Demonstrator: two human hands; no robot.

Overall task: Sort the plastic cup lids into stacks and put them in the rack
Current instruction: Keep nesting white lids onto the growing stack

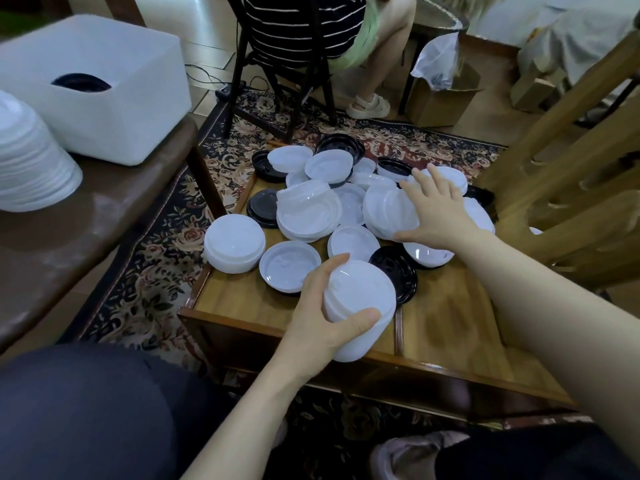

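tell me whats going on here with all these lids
A person is sorting plastic lids on a low wooden table. The left hand grips a stack of white lids, while the right hand reaches with fingers spread onto the mixed pile of white and black lids.

Floral rug (149, 282); cardboard box (440, 105); seated person on chair (311, 36).
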